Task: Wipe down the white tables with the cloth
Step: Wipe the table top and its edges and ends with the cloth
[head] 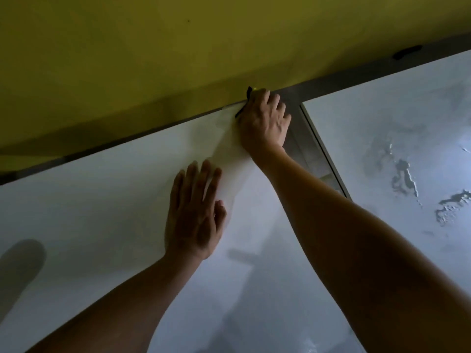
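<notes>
Two white tables stand side by side against a yellow wall. My right hand (265, 121) lies at the far right corner of the left table (102, 212), its fingers bent over a dark cloth (248, 94). Only a black and yellow edge of the cloth shows, and the hand hides the rest. My left hand (195, 212) rests flat on the same table, fingers straight, nearer to me than the right hand. A paler streak runs across the tabletop between the two hands. The right table (382, 128) has streaks and small puddles of water on it.
A narrow grey gap (313, 154) separates the two tables. The yellow wall (178, 59) runs close along their far edges. A small dark object (406, 52) lies by the wall behind the right table.
</notes>
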A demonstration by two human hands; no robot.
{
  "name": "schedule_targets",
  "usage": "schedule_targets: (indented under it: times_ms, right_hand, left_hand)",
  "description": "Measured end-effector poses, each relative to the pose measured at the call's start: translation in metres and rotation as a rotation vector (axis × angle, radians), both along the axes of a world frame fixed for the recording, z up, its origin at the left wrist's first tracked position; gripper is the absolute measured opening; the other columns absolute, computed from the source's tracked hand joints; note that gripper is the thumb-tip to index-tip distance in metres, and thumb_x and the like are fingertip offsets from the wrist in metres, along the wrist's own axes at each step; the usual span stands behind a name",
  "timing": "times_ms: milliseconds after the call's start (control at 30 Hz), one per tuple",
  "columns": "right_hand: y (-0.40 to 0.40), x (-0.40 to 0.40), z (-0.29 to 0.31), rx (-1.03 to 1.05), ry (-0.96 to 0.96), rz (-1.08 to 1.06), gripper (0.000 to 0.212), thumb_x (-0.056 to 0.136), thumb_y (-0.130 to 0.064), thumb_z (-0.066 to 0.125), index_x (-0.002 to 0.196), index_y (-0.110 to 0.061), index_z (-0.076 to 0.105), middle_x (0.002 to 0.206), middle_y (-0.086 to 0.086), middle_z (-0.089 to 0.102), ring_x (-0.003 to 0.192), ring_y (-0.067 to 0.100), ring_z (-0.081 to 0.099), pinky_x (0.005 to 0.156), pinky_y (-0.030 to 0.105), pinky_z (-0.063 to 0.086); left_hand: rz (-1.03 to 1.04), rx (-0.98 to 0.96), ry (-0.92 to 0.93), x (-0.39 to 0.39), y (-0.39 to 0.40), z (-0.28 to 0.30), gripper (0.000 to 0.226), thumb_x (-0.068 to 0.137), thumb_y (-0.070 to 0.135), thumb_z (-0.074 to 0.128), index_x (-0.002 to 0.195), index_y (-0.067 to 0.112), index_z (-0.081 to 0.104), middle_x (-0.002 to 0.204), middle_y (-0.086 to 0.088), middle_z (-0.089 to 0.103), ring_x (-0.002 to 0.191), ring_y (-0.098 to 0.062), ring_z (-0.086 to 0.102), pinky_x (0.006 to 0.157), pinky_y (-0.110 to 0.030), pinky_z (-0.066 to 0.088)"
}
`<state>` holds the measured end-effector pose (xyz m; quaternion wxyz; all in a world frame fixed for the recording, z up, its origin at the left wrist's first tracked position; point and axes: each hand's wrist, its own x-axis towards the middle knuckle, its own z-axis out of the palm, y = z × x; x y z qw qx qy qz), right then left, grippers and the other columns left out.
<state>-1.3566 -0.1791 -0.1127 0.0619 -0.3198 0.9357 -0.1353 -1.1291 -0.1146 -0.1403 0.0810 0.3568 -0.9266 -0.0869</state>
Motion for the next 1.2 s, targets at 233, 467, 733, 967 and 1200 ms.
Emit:
schedule_targets:
  times_ms: [233,467,733,967,1200]
  right_hand:
    - [0.032,-0.011,0.005,0.063,-0.233,0.102,0.053,0.104,-0.040,0.028,0.146,-0.008,0.033,0.143,0.014,0.045,0.132,0.033,0.045,0.109,0.046,0.036]
    - [0.167,0.017,0.015,-0.025,-0.245,-0.026,0.037,0.098,-0.059,0.043,0.109,-0.025,0.053,0.093,-0.002,0.054,0.084,0.027,0.053,0.070,0.036,0.040]
    - [0.102,0.005,0.003,0.010,-0.282,-0.027,0.046,0.102,-0.058,0.036,0.120,-0.016,0.045,0.113,0.010,0.058,0.096,0.030,0.058,0.079,0.039,0.037]
    - [0.044,-0.020,0.000,-0.047,-0.408,-0.121,0.052,0.100,-0.057,0.039,0.122,-0.013,0.052,0.114,0.015,0.063,0.103,0.035,0.061,0.081,0.038,0.041]
    - [0.085,-0.016,-0.004,-0.066,-0.446,-0.136,0.049,0.101,-0.059,0.036,0.115,-0.016,0.052,0.098,0.009,0.059,0.086,0.030,0.060,0.081,0.043,0.053]
  left_hand:
    - [0.010,-0.013,-0.001,-0.002,0.001,0.000,0.063,0.105,0.032,0.036,0.165,0.015,0.029,0.172,-0.013,0.025,0.159,-0.036,0.023,0.128,-0.055,0.021]
    - [-0.013,0.010,0.029,-0.001,0.003,0.003,0.062,0.105,0.032,0.033,0.164,0.013,0.033,0.172,-0.013,0.024,0.160,-0.036,0.019,0.128,-0.057,0.020]
    - [-0.008,-0.012,0.008,0.001,0.002,0.001,0.063,0.105,0.034,0.035,0.165,0.013,0.029,0.173,-0.013,0.022,0.161,-0.036,0.017,0.129,-0.055,0.018]
    - [0.005,-0.026,-0.001,0.001,0.006,0.000,0.063,0.105,0.031,0.038,0.164,0.013,0.031,0.171,-0.014,0.027,0.159,-0.037,0.023,0.128,-0.055,0.021]
    - [-0.022,-0.016,-0.009,0.010,0.036,0.000,0.063,0.105,0.033,0.035,0.165,0.014,0.029,0.172,-0.013,0.026,0.160,-0.036,0.021,0.128,-0.056,0.021]
